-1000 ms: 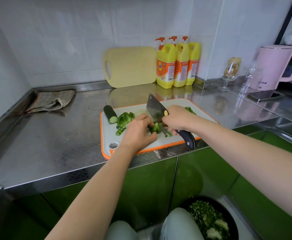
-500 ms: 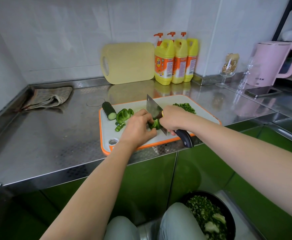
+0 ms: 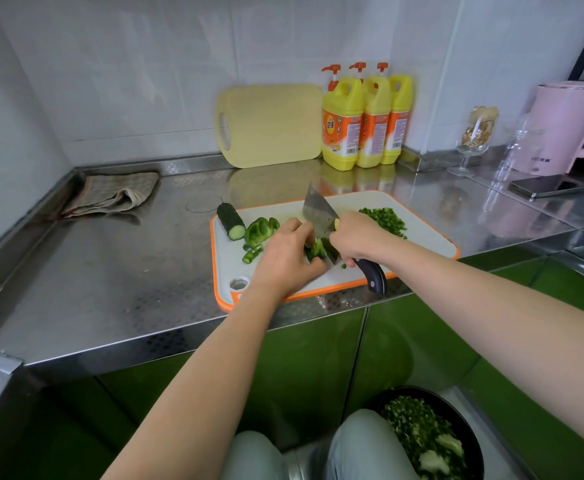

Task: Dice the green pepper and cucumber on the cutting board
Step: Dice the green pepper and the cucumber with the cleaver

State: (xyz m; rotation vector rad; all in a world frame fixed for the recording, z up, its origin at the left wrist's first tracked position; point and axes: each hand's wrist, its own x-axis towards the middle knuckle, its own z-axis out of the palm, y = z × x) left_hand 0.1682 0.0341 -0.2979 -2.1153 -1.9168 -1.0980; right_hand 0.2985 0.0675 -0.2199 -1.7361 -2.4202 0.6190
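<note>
A white cutting board with an orange rim (image 3: 432,241) lies at the front of the steel counter. My left hand (image 3: 285,256) holds down a green pepper piece (image 3: 315,250) with curled fingers. My right hand (image 3: 358,237) grips the dark handle of a cleaver (image 3: 316,213), whose blade stands against the pepper piece. A cucumber stub (image 3: 231,221) lies at the board's left corner, with pepper chunks (image 3: 258,230) and strips (image 3: 250,254) beside it. A pile of diced pepper (image 3: 385,219) sits on the board's right side.
A yellow cutting board (image 3: 271,124) and three yellow detergent bottles (image 3: 365,121) stand against the back wall. A cloth (image 3: 114,194) lies at the back left. A glass (image 3: 474,140), a pink kettle (image 3: 567,128) and a phone (image 3: 546,186) are at the right. A black bowl of chopped greens (image 3: 425,436) sits below the counter.
The cleaver has risen and dropped again on the pepper piece, with both hands staying at the same spot on the board. The view has shifted slightly.
</note>
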